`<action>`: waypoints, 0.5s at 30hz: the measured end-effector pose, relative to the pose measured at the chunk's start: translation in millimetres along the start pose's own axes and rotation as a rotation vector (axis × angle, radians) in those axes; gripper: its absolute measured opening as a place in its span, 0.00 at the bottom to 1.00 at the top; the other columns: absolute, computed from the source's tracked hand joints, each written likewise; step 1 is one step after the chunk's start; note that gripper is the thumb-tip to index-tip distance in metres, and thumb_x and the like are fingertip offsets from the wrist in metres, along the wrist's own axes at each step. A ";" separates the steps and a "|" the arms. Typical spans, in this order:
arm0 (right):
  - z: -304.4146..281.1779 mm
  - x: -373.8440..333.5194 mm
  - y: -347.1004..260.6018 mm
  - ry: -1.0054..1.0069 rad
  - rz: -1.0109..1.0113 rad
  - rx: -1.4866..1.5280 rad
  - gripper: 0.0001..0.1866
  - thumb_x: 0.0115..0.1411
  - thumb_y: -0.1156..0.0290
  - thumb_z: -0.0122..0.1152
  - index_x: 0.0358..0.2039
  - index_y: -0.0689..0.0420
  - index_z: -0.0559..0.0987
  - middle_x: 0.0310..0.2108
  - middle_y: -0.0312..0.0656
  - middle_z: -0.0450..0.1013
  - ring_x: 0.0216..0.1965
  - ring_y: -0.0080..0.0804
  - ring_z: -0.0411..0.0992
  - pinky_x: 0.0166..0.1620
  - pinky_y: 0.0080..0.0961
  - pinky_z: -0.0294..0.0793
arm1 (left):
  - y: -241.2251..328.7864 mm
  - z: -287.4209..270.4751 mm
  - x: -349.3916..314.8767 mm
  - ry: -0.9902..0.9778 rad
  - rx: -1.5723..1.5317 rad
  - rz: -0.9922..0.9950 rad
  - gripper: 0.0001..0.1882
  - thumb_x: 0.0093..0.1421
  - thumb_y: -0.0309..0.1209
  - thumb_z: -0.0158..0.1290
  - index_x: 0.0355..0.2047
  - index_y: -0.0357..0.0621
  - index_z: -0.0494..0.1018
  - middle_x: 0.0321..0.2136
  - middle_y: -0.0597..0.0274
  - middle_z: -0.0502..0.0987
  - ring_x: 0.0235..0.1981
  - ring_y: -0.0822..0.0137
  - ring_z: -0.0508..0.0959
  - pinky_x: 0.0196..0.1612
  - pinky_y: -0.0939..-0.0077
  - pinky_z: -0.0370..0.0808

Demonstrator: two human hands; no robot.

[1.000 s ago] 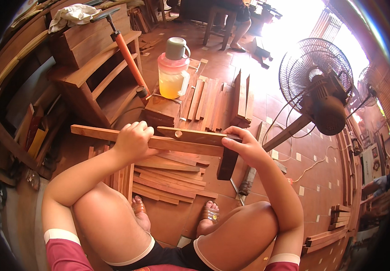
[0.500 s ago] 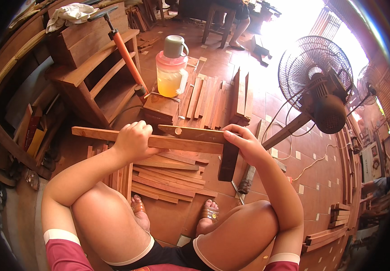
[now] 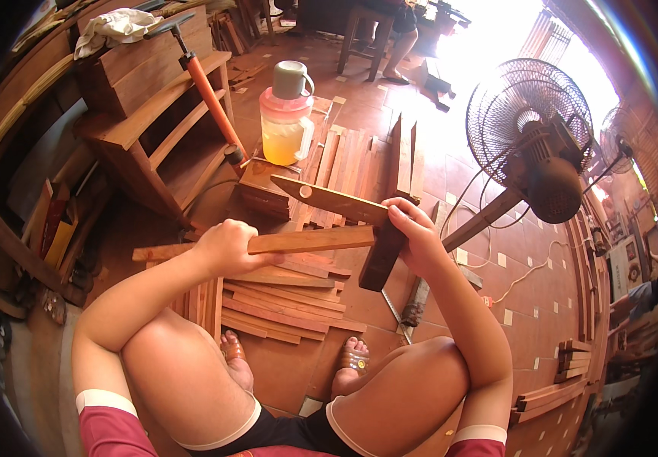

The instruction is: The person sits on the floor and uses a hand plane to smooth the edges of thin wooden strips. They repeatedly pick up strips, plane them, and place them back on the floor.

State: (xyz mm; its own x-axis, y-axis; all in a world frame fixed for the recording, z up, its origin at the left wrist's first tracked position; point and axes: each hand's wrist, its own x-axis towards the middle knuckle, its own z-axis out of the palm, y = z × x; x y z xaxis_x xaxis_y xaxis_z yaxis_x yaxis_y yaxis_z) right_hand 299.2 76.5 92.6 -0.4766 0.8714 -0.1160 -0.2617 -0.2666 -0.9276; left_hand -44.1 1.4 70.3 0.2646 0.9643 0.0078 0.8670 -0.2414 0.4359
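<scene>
My left hand (image 3: 227, 248) is wrapped round a narrow wooden strip (image 3: 315, 240), which lies crosswise in front of me. In my right hand (image 3: 415, 233) is a wooden try square (image 3: 381, 263), its dark thick stock tilted downward. The square's flat blade, with a round hole near its tip, points away to the left above the strip. The strip's right end meets the stock, while a gap widens between blade and strip toward the left. Below them, a fanned pile of wooden strips (image 3: 279, 305) lies on the floor by my feet.
A jug of yellow drink (image 3: 283, 137) stands on a wooden block behind more strips (image 3: 348, 167). To the right is a fan (image 3: 534, 137) on a slanted pole. An orange hand pump (image 3: 211, 99) leans by wooden furniture (image 3: 135, 129) at left. Another person's leg (image 3: 401, 53) shows far back.
The square's blade has swung up and away from the strip, and its stock has tilted. The strip's left end has dropped a little with my left hand.
</scene>
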 end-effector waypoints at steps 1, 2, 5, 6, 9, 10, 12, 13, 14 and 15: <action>0.6 -0.4 -2.1 -0.023 0.006 -0.011 0.12 0.68 0.63 0.61 0.46 0.57 0.76 0.39 0.31 0.74 0.41 0.16 0.71 0.44 0.17 0.71 | 0.0 0.0 0.5 -0.066 -0.060 -0.020 0.37 0.52 0.66 0.60 0.28 0.37 0.81 0.24 0.44 0.80 0.30 0.47 0.83 0.38 0.58 0.79; 2.0 -1.1 -4.6 -0.046 0.013 -0.020 0.12 0.68 0.63 0.60 0.46 0.57 0.76 0.39 0.31 0.74 0.41 0.16 0.71 0.44 0.17 0.70 | 2.6 -2.0 0.2 -0.132 -0.119 -0.042 0.37 0.53 0.66 0.59 0.30 0.37 0.82 0.24 0.43 0.80 0.30 0.46 0.83 0.38 0.59 0.79; -0.6 -1.0 -2.0 -0.136 0.005 -0.070 0.13 0.68 0.63 0.61 0.47 0.57 0.76 0.40 0.31 0.74 0.43 0.16 0.70 0.47 0.17 0.69 | 5.6 -4.5 0.7 -0.259 -0.189 -0.045 0.38 0.55 0.66 0.58 0.34 0.37 0.83 0.25 0.41 0.80 0.29 0.46 0.82 0.37 0.61 0.78; -2.1 -1.3 -0.7 -0.168 -0.002 -0.091 0.14 0.68 0.63 0.61 0.47 0.58 0.76 0.40 0.31 0.74 0.44 0.16 0.70 0.48 0.16 0.69 | 1.8 -1.5 2.3 -0.291 -0.172 -0.054 0.38 0.55 0.67 0.58 0.34 0.36 0.83 0.25 0.41 0.81 0.29 0.47 0.82 0.37 0.61 0.78; -4.1 -1.1 -3.5 -0.248 -0.003 -0.300 0.13 0.67 0.64 0.60 0.46 0.59 0.75 0.52 0.43 0.74 0.54 0.30 0.71 0.58 0.30 0.71 | -7.3 3.9 2.0 -0.328 -0.192 -0.053 0.40 0.54 0.68 0.57 0.32 0.34 0.82 0.25 0.40 0.81 0.29 0.47 0.83 0.37 0.61 0.78; -2.6 -2.7 -4.3 -0.254 0.027 -0.282 0.15 0.66 0.63 0.62 0.46 0.60 0.75 0.52 0.43 0.74 0.53 0.30 0.71 0.59 0.31 0.69 | -10.4 5.4 1.4 -0.331 -0.211 -0.048 0.41 0.53 0.69 0.57 0.31 0.33 0.82 0.24 0.40 0.81 0.29 0.48 0.83 0.37 0.60 0.78; 0.0 -3.4 -6.3 -0.283 0.010 -0.334 0.15 0.66 0.64 0.62 0.46 0.61 0.75 0.52 0.43 0.74 0.53 0.29 0.71 0.59 0.30 0.69 | -19.7 10.2 1.4 -0.295 -0.171 -0.027 0.43 0.52 0.71 0.57 0.31 0.32 0.81 0.24 0.39 0.80 0.29 0.47 0.83 0.36 0.60 0.78; 0.9 -3.2 -6.6 -0.298 0.001 -0.360 0.16 0.65 0.64 0.62 0.46 0.61 0.75 0.52 0.43 0.74 0.53 0.28 0.71 0.59 0.30 0.69 | -23.2 12.1 1.0 -0.277 -0.151 -0.018 0.44 0.51 0.71 0.57 0.30 0.31 0.81 0.24 0.39 0.80 0.29 0.47 0.83 0.36 0.59 0.78; -0.4 -3.8 -6.5 -0.294 0.012 -0.387 0.16 0.65 0.64 0.62 0.47 0.61 0.76 0.52 0.42 0.74 0.53 0.28 0.71 0.59 0.29 0.69 | -20.0 10.6 1.6 -0.284 -0.160 -0.023 0.45 0.51 0.72 0.57 0.30 0.30 0.81 0.23 0.39 0.80 0.29 0.47 0.83 0.36 0.59 0.78; -2.0 -4.2 -6.5 -0.291 0.023 -0.413 0.16 0.65 0.64 0.62 0.47 0.61 0.76 0.52 0.42 0.74 0.53 0.27 0.71 0.59 0.29 0.69 | -14.8 7.1 1.5 -0.291 -0.170 -0.028 0.46 0.51 0.72 0.57 0.29 0.30 0.80 0.23 0.38 0.80 0.29 0.47 0.83 0.35 0.59 0.78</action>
State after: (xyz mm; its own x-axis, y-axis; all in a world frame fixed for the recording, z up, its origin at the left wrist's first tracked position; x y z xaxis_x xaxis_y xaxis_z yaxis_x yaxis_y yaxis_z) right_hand 304.6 75.4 98.3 -0.7077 0.7009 -0.0890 0.0779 -0.0478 -0.9958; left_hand -53.5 5.6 57.5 0.3721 0.8931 -0.2529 0.7995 -0.1699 0.5762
